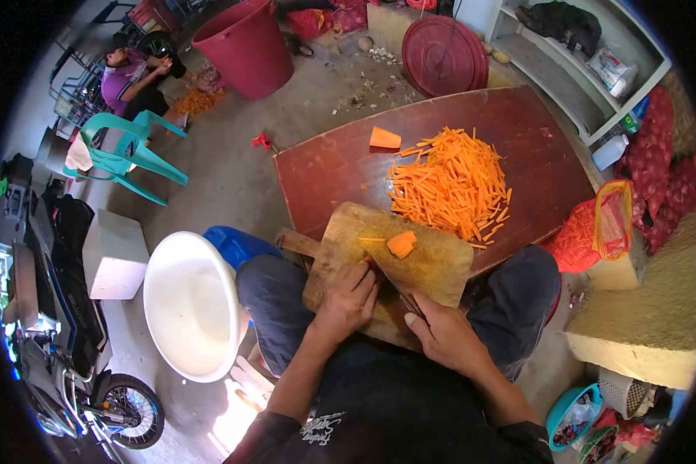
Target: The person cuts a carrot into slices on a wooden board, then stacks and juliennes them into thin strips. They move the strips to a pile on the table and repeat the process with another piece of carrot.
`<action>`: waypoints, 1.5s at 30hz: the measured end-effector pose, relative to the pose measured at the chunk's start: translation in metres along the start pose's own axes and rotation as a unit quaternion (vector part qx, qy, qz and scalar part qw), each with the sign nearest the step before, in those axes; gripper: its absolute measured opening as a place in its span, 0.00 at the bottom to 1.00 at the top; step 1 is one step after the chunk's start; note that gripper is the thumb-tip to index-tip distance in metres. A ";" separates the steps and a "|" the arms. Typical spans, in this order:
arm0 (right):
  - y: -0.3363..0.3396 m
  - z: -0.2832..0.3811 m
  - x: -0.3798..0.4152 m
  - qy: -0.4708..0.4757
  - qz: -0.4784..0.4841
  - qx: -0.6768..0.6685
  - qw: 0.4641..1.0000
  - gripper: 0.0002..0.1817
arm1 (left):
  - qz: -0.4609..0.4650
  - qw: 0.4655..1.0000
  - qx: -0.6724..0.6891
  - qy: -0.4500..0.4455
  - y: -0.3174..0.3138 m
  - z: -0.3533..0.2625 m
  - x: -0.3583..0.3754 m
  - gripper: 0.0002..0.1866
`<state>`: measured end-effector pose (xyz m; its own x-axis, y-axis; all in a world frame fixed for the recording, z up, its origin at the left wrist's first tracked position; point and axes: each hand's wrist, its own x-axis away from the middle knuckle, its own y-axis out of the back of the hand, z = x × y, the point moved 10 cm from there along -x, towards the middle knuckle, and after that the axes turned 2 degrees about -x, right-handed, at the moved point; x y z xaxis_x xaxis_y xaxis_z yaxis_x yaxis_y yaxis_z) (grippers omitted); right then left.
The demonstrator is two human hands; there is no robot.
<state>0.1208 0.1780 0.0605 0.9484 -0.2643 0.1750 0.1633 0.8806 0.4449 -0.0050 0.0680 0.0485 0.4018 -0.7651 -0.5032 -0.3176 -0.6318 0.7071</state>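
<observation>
At frame centre we see the left hand [349, 298] flat on a cutting board [433, 267]; the right hand [445, 332] seemingly grips a knife [404, 300] beside a carrot chunk [401, 243]

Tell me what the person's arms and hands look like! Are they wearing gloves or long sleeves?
No gloves: the left hand and the right hand are both bare, and I can spot no rings or watch. The forearms are bare too. The sleeves are short, ending near the elbows. They belong to a black shirt with a small white printed logo near the left sleeve.
</observation>
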 end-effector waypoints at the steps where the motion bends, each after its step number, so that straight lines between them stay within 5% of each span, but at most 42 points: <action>1: 0.002 0.008 0.003 -0.005 0.000 -0.012 1.000 0.18 | 0.009 1.000 -0.004 0.000 -0.001 0.000 0.000 0.16; 14: -0.008 0.010 0.020 -0.149 0.091 -0.015 0.985 0.21 | 0.047 0.999 0.022 0.011 -0.003 0.008 0.005 0.21; 17: -0.014 0.002 -0.009 -0.028 0.025 0.025 0.999 0.20 | 0.033 0.998 0.034 0.029 -0.003 0.009 0.006 0.20; 22: -0.019 -0.008 -0.028 -0.050 0.045 0.015 0.998 0.21 | -0.027 0.996 0.070 0.046 0.001 0.013 0.010 0.19; 45: -0.012 0.010 -0.018 -0.038 0.043 0.012 0.998 0.20 | -0.002 0.997 0.069 0.044 0.001 0.015 0.008 0.19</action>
<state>0.0988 0.1680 0.0608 0.9352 -0.2177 0.2794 0.0745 0.8920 0.4459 -0.0153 0.0593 0.0382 0.4751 -0.7521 -0.4567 -0.4282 -0.6510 0.6267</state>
